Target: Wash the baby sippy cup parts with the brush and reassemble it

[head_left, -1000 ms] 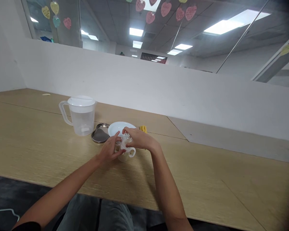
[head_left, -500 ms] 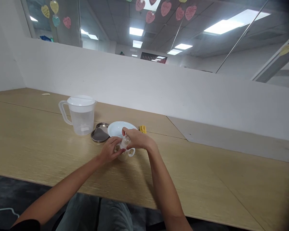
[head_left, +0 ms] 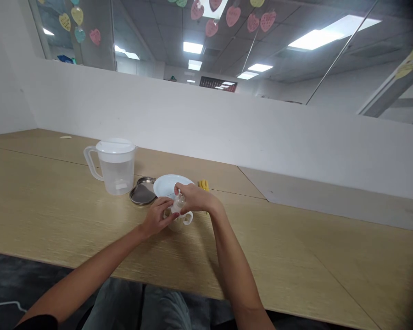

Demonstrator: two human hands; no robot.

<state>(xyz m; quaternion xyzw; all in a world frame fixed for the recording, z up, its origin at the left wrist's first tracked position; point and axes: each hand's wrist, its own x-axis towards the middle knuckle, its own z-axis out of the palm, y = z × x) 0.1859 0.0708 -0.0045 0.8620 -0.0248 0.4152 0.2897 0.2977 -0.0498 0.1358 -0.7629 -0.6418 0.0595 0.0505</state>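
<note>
A clear cup-like bottle (head_left: 176, 224) with a white side handle stands on the wooden table near the middle. My left hand (head_left: 158, 215) is wrapped against its left side, thumb and fingers around the upper part. From the right, my right hand (head_left: 192, 198) bends over the top, its fingers closed round the clear upper piece (head_left: 179, 200). The exact contact of the fingertips is small and partly hidden. Right behind the hands lies a white plate (head_left: 168, 183), its front right part covered by my right hand.
A lidded clear pitcher (head_left: 119, 172) stands at the left, with a round metal tray (head_left: 142, 193) between it and the plate. A yellow object (head_left: 203, 184) lies right of the plate. A white wall (head_left: 192, 123) rises behind the table (head_left: 278, 256).
The view has shifted very slightly. Both hands keep nearly the same place and hold on the clear bottle.
</note>
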